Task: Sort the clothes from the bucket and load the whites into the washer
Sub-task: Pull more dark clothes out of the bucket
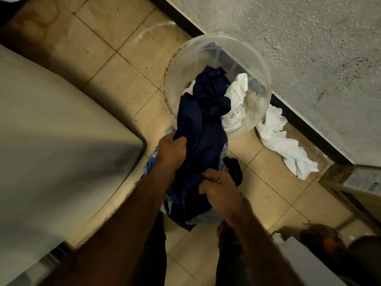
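Observation:
A clear plastic bucket [208,48] stands on the tiled floor by the wall. A dark navy garment [203,122] stretches from inside the bucket over its near rim toward me. My left hand [172,150] grips its left edge and my right hand [219,189] is closed on its lower part. White clothing [237,104] lies in the bucket's right side. Another white garment [282,141] is spread on the floor to the right of the bucket. Light blue cloth [151,162] shows beneath the navy garment. The washer [51,124] fills the left side, with its lid down.
A rough plastered wall [309,48] with a dark skirting runs behind the bucket. A cardboard box [354,182] sits at the right, with a broom-like object [321,234] and a white surface below it. My legs stand on the floor tiles below my hands.

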`<state>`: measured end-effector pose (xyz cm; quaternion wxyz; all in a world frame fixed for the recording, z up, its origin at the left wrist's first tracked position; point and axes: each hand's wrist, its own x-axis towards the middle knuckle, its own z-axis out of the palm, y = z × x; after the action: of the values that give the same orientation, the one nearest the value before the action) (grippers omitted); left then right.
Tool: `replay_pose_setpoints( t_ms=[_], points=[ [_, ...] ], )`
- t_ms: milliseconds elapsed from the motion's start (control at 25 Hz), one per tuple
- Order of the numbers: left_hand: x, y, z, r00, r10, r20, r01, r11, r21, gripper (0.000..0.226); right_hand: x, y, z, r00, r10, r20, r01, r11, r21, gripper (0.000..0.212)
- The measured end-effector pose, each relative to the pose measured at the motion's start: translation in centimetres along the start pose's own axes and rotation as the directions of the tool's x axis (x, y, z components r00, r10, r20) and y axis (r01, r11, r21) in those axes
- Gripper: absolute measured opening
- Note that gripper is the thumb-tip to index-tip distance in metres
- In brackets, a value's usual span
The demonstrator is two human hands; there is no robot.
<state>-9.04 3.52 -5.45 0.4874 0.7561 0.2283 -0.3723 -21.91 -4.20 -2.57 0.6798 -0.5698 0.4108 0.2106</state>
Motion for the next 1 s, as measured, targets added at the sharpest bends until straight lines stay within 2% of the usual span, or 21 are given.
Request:
replay_pose_setpoints(
  t_ms=[160,200,280,320,400,480,560,640,680,760,800,840,880,920,1000],
  points=[
    [-1.1,-1.8,-0.7,1.0,-0.006,0.013,0.006,1.0,-0.006,0.014,1.5,-0.5,0.3,0.937,-0.042,-0.346,0.077,0.993,0.088,0.014],
    [-1.6,-2.0,-0.7,0.999,0.001,0.034,-0.002,1.0,0.022,0.015,2.0,-1.0,0.5,0.915,-0.043,-0.402,0.074,0.995,0.06,0.015],
    [-2.7,-2.1,-0.4,0.993,0.024,0.115,-0.032,0.998,0.062,0.024,3.5,-2.2,0.6,0.881,-0.079,-0.466,0.046,0.996,-0.082,0.05],
    [-3.2,-2.1,-0.2,0.983,0.038,0.182,-0.053,0.995,0.081,0.03,4.3,-2.9,0.4,0.874,-0.103,-0.474,0.04,0.989,-0.14,0.066],
    [-3.7,-1.9,0.3,0.95,0.066,0.306,-0.109,0.986,0.127,0.037,6.4,-4.7,-0.4,0.89,-0.118,-0.44,0.014,0.972,-0.233,0.085],
    [-3.6,-1.7,0.5,0.917,0.113,0.383,-0.196,0.963,0.185,0.042,8.2,-6.1,-1.0,0.915,-0.091,-0.394,-0.074,0.92,-0.385,0.087],
    [-3.5,-1.4,0.5,0.881,0.145,0.45,-0.279,0.928,0.248,0.044,9.5,-6.8,-1.2,0.923,-0.078,-0.376,-0.153,0.823,-0.547,0.064],
    [-3.5,-0.6,0.1,0.859,0.159,0.486,-0.32,0.909,0.268,0.04,9.9,-7.1,-1.3,0.914,-0.158,-0.374,-0.106,0.796,-0.595,0.023],
    [-3.5,-0.1,0.0,0.86,0.175,0.479,-0.318,0.919,0.234,0.036,9.7,-7.1,-1.5,0.906,-0.184,-0.381,-0.082,0.807,-0.585,0.014],
    [-3.3,0.7,0.1,0.914,0.185,0.36,-0.234,0.967,0.096,0.026,8.9,-6.6,-2.0,0.892,-0.207,-0.402,-0.058,0.83,-0.555,0.032],
    [-2.9,1.0,0.0,0.943,0.14,0.302,-0.136,0.99,-0.034,0.019,8.3,-6.2,-2.1,0.886,-0.215,-0.41,-0.042,0.846,-0.532,0.034],
    [-2.5,1.2,0.1,0.954,0.067,0.293,-0.015,0.984,-0.176,0.017,7.3,-5.7,-2.0,0.88,-0.231,-0.415,-0.014,0.86,-0.509,0.036],
    [-2.1,1.4,0.1,0.949,0.003,0.316,0.083,0.962,-0.259,0.024,6.1,-5.1,-1.6,0.875,-0.261,-0.407,0.042,0.88,-0.474,0.039],
    [-1.6,1.6,0.1,0.94,-0.029,0.339,0.124,0.957,-0.262,0.034,4.8,-4.5,-1.0,0.88,-0.288,-0.379,0.114,0.9,-0.42,0.041],
    [-0.1,2.0,0.5,0.938,-0.035,0.345,0.097,0.982,-0.164,0.059,2.4,-3.4,0.6,0.914,-0.307,-0.264,0.232,0.931,-0.281,0.039]
  ],
)
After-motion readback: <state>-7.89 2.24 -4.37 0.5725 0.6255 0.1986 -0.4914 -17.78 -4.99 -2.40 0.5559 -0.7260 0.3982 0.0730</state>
